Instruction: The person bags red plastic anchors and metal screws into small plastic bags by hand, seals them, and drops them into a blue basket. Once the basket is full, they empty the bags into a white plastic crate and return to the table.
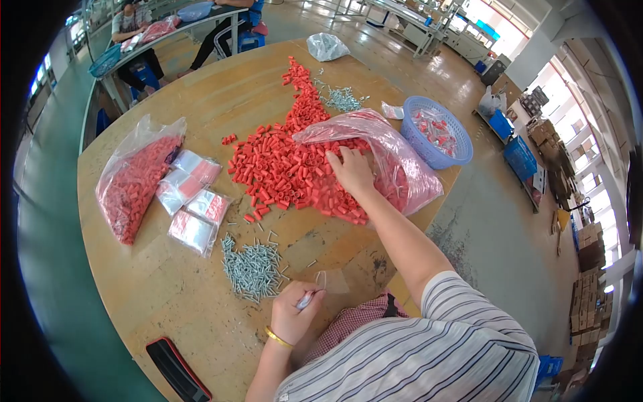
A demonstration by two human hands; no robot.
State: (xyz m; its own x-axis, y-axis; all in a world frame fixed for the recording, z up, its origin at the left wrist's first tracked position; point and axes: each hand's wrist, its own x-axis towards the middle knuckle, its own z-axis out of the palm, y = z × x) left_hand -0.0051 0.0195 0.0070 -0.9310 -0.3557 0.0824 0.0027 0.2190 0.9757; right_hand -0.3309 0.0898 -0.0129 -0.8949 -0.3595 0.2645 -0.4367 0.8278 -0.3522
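I see the table (167, 295) with its near edge just under my left hand (293, 315), bare wood to that hand's left. My right hand (351, 171) lies spread on the red caps (281, 171). The left pinches a small clear bag (321, 281), screws (253, 268) just beside

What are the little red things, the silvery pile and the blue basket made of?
Red pieces: probably plastic, matte and evenly coloured. Silvery pile: likely metal screws, grey and glinting. Blue basket: looks like moulded plastic with a lattice wall. The right hand rests on the red pieces.
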